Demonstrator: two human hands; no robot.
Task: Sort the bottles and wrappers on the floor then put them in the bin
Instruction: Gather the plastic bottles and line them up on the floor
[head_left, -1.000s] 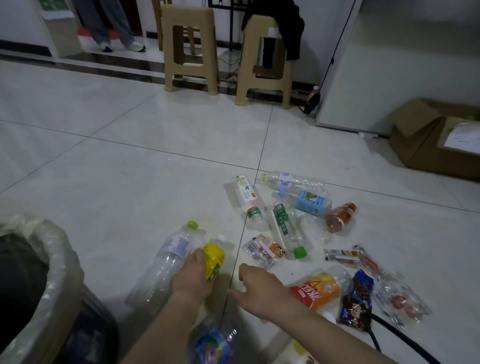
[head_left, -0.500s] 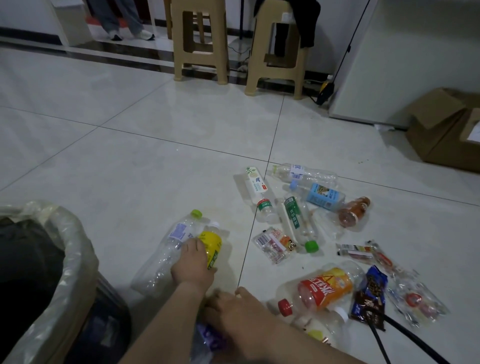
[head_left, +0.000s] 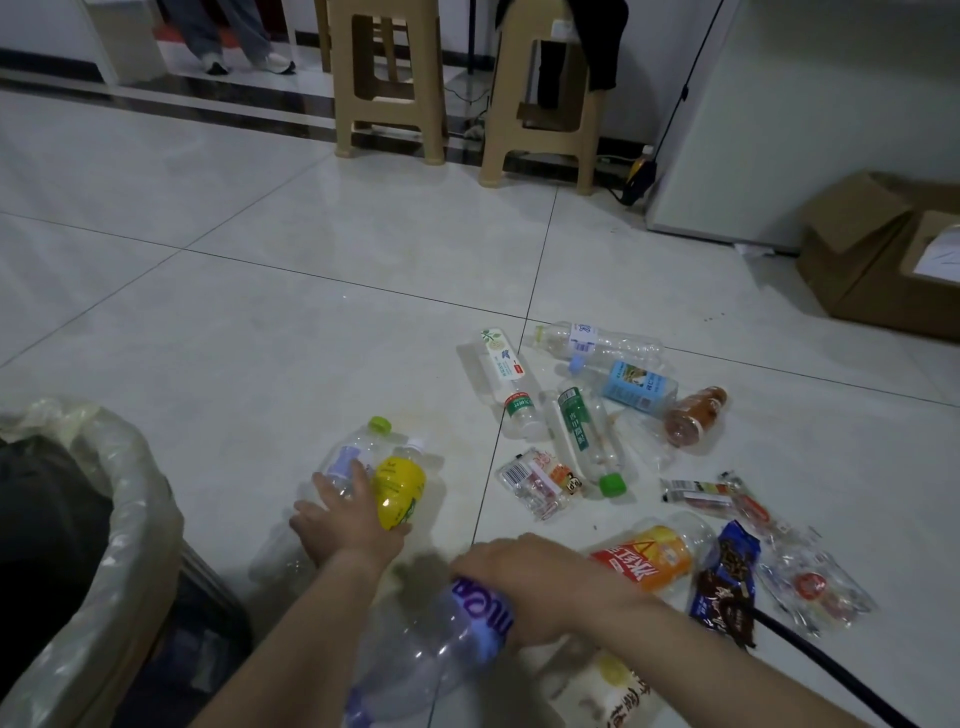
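Note:
My left hand (head_left: 345, 522) lies flat on a big clear bottle with a green cap (head_left: 345, 460) and touches a yellow-label bottle (head_left: 399, 491) beside it. My right hand (head_left: 530, 582) is closed around a clear bottle with a purple label (head_left: 441, 649), lifted off the floor near me. The bin (head_left: 130, 525), lined with a clear bag, stands at the lower left. Several more bottles (head_left: 576, 431) and wrappers (head_left: 537, 480) lie scattered on the tiles to the right.
An orange-label bottle (head_left: 644, 556), a dark wrapper (head_left: 724, 582) and clear wrappers (head_left: 810, 582) lie by a black cable (head_left: 831, 675). Two tan stools (head_left: 389, 78) stand at the back. A cardboard box (head_left: 883, 254) sits far right. A person's legs (head_left: 234, 36) show at the top left.
My right hand has dropped back toward me, closed on the purple-label bottle and lifted it. My left hand stays on the green-cap and yellow bottles, fingers spread wider.

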